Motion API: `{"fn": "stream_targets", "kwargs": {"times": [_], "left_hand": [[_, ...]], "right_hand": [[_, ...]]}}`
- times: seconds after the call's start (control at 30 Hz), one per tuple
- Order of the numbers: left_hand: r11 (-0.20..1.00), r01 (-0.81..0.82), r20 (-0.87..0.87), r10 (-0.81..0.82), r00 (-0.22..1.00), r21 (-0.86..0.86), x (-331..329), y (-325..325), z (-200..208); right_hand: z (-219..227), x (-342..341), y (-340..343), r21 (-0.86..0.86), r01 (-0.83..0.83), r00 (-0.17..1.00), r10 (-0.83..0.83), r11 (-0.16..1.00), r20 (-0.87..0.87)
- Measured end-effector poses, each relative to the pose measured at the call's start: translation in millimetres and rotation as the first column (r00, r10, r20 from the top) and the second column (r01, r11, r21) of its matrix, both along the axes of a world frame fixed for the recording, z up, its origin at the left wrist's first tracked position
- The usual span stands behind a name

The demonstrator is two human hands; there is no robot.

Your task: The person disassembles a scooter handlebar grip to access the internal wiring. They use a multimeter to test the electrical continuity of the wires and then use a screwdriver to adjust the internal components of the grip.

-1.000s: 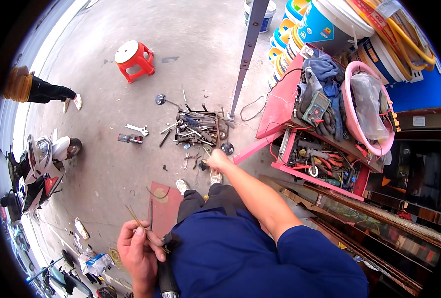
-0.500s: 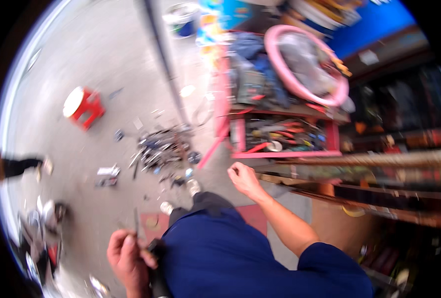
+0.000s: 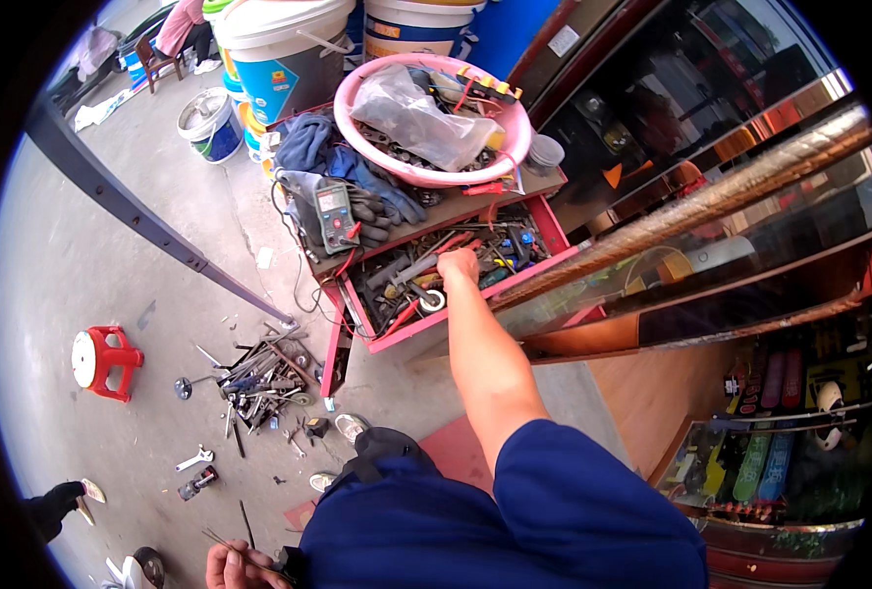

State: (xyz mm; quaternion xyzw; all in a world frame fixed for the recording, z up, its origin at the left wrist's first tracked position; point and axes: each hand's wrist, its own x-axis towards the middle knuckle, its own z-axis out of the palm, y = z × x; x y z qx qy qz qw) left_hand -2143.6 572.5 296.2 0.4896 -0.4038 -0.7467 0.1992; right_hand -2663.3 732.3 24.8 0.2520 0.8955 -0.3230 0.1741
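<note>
My right hand (image 3: 459, 263) reaches into the pulled-out red drawer (image 3: 421, 334), which is full of hand tools. Its fingers are curled among the tools, beside a grey bar-shaped tool (image 3: 415, 268); whatever they hold is hidden. A white roll of tape (image 3: 432, 300) lies close by in the drawer. Low at the picture's edge, my left hand (image 3: 235, 567) is closed on thin metal rods (image 3: 216, 536), with a dark part near its fingers. Most of that hand is cut off by the frame.
Above the drawer are a pink basin (image 3: 424, 177), a multimeter (image 3: 336, 218) and work gloves (image 3: 382, 200). Scattered tools (image 3: 264, 378) cover the floor ahead. A red stool (image 3: 119, 363) and a metal post (image 3: 151, 213) stand left. Glass cases (image 3: 731, 257) line the right.
My right hand has moved from in front of the drawer to inside it, among the tools. My left hand sits lower in the picture. The head view has turned.
</note>
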Motion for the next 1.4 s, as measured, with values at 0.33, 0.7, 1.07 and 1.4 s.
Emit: {"fn": "stream_targets", "kwargs": {"times": [0.33, 0.7, 1.07, 1.4], "left_hand": [[0.984, -0.169, 0.136, 0.175, 0.975, -0.051, 14.3, 12.5, 9.9], [0.992, -0.118, 0.094, 0.121, 0.988, -0.044, -14.4, 7.6, 21.4], [1.000, 0.019, -0.108, -0.021, 0.994, -0.014, -13.2, -2.2, 3.3], [0.995, -0.088, -0.134, 0.080, 0.988, -0.054, -0.1, 5.1, -22.0]], "right_hand": [[-12.7, -36.8, 11.1, 0.086, 0.150, 0.984, -0.140, 0.985, -0.112], [22.9, -21.7, 2.1, -0.404, 0.574, 0.671, -0.692, 0.712, -0.266], [161.6, 174.6, -10.4, -0.872, -0.441, 0.893, 0.202, 0.213, -0.403], [189.6, 282.5, -89.8, -0.947, 0.279, 0.390, 0.920, -0.160, -0.040]]}}
